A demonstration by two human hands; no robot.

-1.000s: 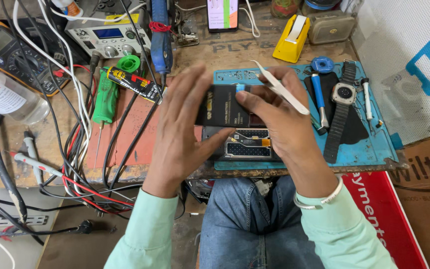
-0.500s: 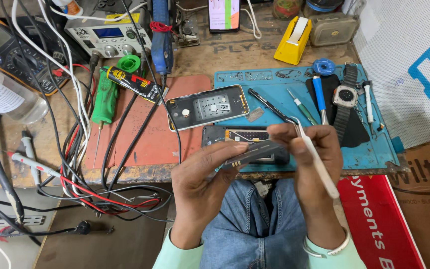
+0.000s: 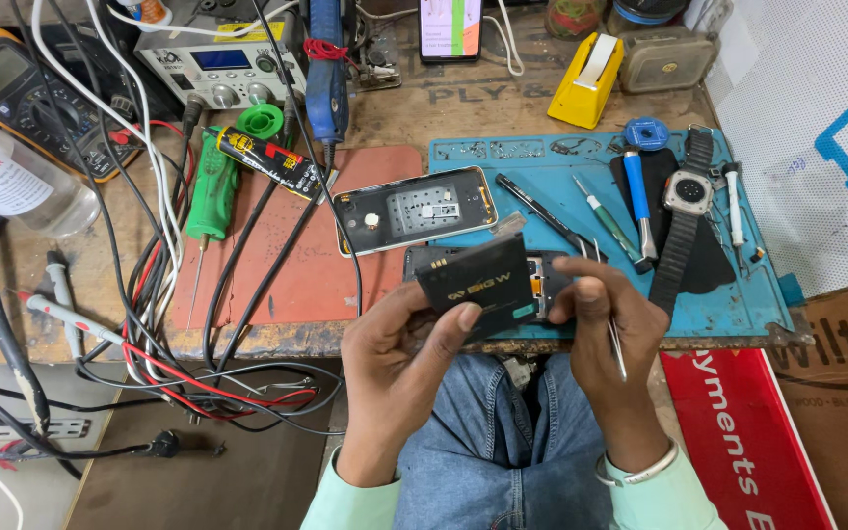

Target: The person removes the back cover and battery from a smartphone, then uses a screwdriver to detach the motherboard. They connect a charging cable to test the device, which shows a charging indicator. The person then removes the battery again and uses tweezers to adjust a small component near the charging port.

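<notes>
While pinched at lower edge by left hand (image 3: pixel 399 358), black phone battery (image 3: pixel 478 280) sits frame centre, over bench edge. Right hand (image 3: pixel 606 344) curled round tweezers (image 3: pixel 616 344) (fingertips near battery's right side). Likely light, stiff, puncture-prone; best gripped by edges.

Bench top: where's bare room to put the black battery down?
Freest is the red mat, between the green screwdriver and the phone back cover. The blue mat has a bare strip right of the smartwatch. Crowded: the cable tangle left and the instruments at the back. The left hand holds the battery.
</notes>
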